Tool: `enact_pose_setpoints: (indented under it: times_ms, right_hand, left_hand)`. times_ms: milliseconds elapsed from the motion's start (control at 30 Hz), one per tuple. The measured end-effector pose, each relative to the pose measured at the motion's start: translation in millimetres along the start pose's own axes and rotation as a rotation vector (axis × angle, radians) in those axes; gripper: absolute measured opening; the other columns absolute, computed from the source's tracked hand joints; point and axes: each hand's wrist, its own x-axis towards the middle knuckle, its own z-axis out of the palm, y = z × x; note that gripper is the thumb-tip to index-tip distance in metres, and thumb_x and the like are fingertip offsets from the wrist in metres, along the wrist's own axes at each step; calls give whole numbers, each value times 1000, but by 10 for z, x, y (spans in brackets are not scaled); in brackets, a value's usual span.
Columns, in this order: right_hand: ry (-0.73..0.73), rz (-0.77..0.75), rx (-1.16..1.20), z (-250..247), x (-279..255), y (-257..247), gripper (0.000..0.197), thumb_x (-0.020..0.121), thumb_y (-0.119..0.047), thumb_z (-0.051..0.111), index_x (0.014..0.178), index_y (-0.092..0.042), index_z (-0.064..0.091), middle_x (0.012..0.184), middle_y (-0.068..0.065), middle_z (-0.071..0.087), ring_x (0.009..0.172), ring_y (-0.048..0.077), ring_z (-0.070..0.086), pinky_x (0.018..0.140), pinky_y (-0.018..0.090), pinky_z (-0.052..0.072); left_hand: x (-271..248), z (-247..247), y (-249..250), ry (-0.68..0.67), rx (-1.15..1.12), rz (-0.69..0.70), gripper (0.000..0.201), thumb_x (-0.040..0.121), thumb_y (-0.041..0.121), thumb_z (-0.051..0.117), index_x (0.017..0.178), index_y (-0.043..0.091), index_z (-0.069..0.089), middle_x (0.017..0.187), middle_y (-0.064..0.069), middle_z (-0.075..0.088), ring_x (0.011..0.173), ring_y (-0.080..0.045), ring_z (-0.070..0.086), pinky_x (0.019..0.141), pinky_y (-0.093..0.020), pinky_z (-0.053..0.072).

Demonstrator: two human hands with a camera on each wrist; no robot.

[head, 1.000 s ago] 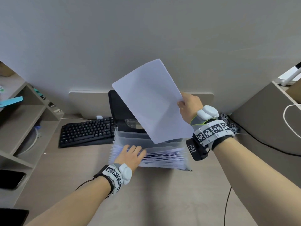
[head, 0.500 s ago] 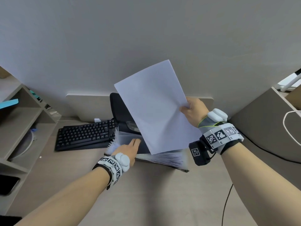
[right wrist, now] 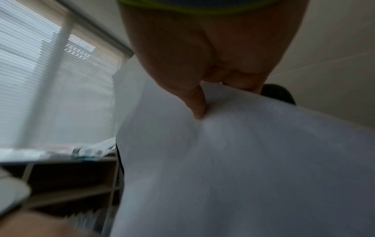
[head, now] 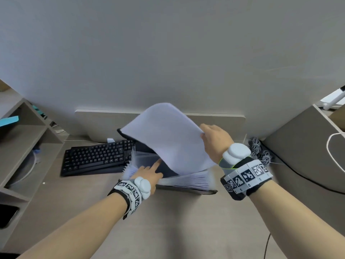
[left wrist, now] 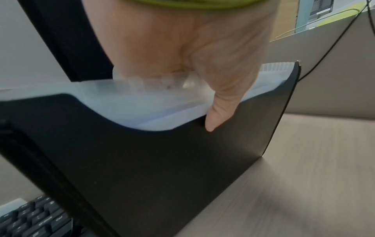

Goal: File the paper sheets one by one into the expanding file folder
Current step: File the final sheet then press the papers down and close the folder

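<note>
A black expanding file folder (head: pixel 186 186) with translucent dividers stands on the desk in front of me. My left hand (head: pixel 151 171) holds a front pocket apart. In the left wrist view its thumb (left wrist: pixel 217 112) lies over the black front cover (left wrist: pixel 162 168), with the fingers behind the dividers. My right hand (head: pixel 211 135) pinches the right edge of a white paper sheet (head: pixel 168 139). The sheet bends over, and its lower edge dips into the gap by my left index finger. In the right wrist view the thumb (right wrist: pixel 194 104) presses on the sheet (right wrist: pixel 243 160).
A black keyboard (head: pixel 97 157) lies left of the folder. A shelf unit (head: pixel 28 143) stands along the left, with a dark phone (head: pixel 7 217) on its low shelf. Coiled cables (head: pixel 259 152) and a grey partition (head: pixel 298 146) are at the right.
The sheet has come down and curled over toward the folder. My left hand has moved from resting on the dividers to spreading them, and the folder has tipped toward me.
</note>
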Motion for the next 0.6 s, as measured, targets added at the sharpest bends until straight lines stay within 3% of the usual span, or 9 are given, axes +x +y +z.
enact_pose_setpoints:
  times_ms: [100, 167, 267, 367, 433, 500, 600]
  right_hand:
    - [-77, -52, -119, 87, -37, 14, 19, 90, -3, 45, 93, -21, 40, 92, 0, 53, 82, 20, 36, 63, 39, 46]
    - [-110, -54, -152, 120, -15, 20, 20, 90, -4, 45, 100, -21, 42, 95, -2, 51, 88, 20, 40, 62, 37, 46]
    - [-96, -32, -149, 136, 47, 65, 20, 90, -4, 44, 101, -20, 44, 92, -2, 50, 93, 23, 46, 62, 36, 46]
    - [-81, -1, -151, 121, 99, 117, 18, 90, -5, 44, 99, -20, 45, 85, -4, 43, 90, 25, 48, 60, 33, 37]
    - [-87, -13, -160, 100, 133, 130, 20, 90, -5, 44, 101, -21, 45, 88, -3, 47, 90, 25, 47, 60, 32, 36]
    - [-97, -43, -166, 77, 153, 115, 22, 90, -5, 44, 102, -23, 44, 89, -2, 48, 90, 25, 47, 61, 33, 37]
    - [-185, -95, -226, 56, 141, 41, 31, 84, 1, 43, 104, -23, 41, 85, -5, 37, 85, 22, 39, 60, 35, 40]
  left_hand:
    - [40, 10, -16, 9, 36, 2, 44, 84, 21, 58, 127, 23, 51, 136, -14, 43, 116, -34, 49, 101, -41, 37]
    - [57, -2, -16, 6, 43, -1, 41, 85, 20, 56, 125, 23, 54, 126, -12, 53, 115, -33, 51, 101, -39, 37]
    - [54, -32, -25, 6, -11, -5, 37, 83, 20, 56, 120, 23, 55, 135, -12, 43, 104, -34, 55, 92, -38, 42]
    - [44, -29, -48, -5, -56, -4, 31, 81, 16, 56, 111, 23, 55, 159, -9, 9, 104, -37, 54, 84, -35, 44]
    - [43, -15, -54, -1, -49, -7, 26, 81, 13, 55, 106, 21, 56, 162, -7, -2, 113, -39, 49, 92, -37, 43]
    - [51, 10, -77, 26, -25, -23, 28, 83, 15, 54, 111, 19, 57, 161, -10, 3, 125, -39, 42, 106, -38, 34]
    - [58, 31, -159, 95, 26, -63, 36, 85, 28, 54, 120, 19, 54, 154, -13, 26, 128, -34, 41, 111, -39, 28]
